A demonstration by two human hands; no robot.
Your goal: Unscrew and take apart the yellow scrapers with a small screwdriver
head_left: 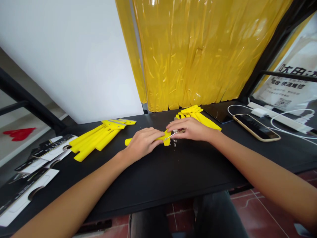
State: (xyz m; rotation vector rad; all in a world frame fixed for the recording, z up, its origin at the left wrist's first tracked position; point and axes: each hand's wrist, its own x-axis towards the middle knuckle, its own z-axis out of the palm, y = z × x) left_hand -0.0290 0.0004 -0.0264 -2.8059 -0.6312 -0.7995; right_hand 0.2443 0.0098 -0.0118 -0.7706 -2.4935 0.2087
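Observation:
My left hand [145,142] is closed around the handle of a yellow plastic scraper [167,138], whose wide head points right on the black table. In my right hand [189,128] is a slim metal tool [174,133] like a small screwdriver; its tip meets the scraper's head. Several tiny metal pieces [174,142], perhaps screws or nuts, lie just under my right fingers. A pile of yellow scrapers [99,135], some with a grey strip on the head, rests left of my left hand. Behind my right hand lies another pile of yellow scrapers [205,119], partly hidden.
White and black cardboard packages [47,165] overlap at the table's left. On the right are a phone [256,127], a dark flat tablet-like device [218,113], and a white power strip [279,115] with white cables. A yellow plastic curtain [203,53] hangs behind the table [158,178].

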